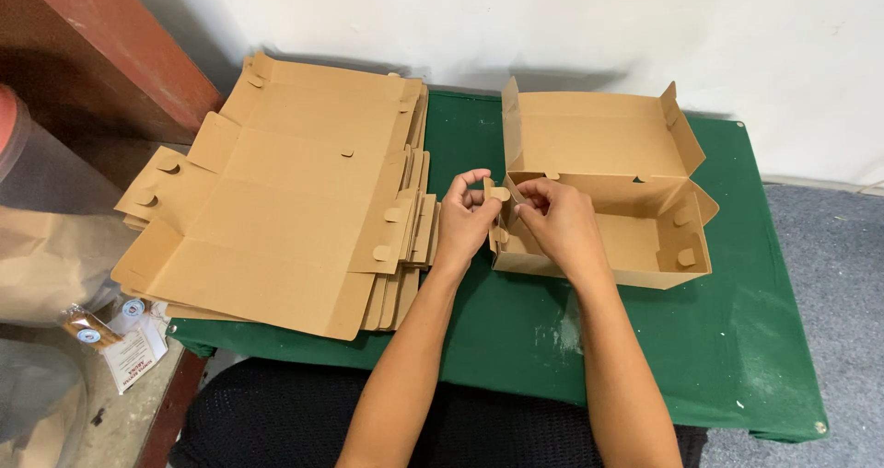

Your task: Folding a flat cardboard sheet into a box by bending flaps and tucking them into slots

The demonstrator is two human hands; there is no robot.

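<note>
- Left hand (465, 218) pinching the round-ended tab (498, 193) at the near-left corner of the half-folded cardboard box (608, 201), grip closed on it.
- Right hand (555, 221) closed on the box's left end wall, just beside the left hand.
- Box standing on the green bench (727, 339), lid flap upright toward the wall.
- Stack of flat cardboard blanks (295, 201) lying left of the box, overhanging the bench edge.

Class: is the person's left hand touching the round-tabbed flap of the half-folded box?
Touching. The head view shows the left hand pinching the flap of the box.
</note>
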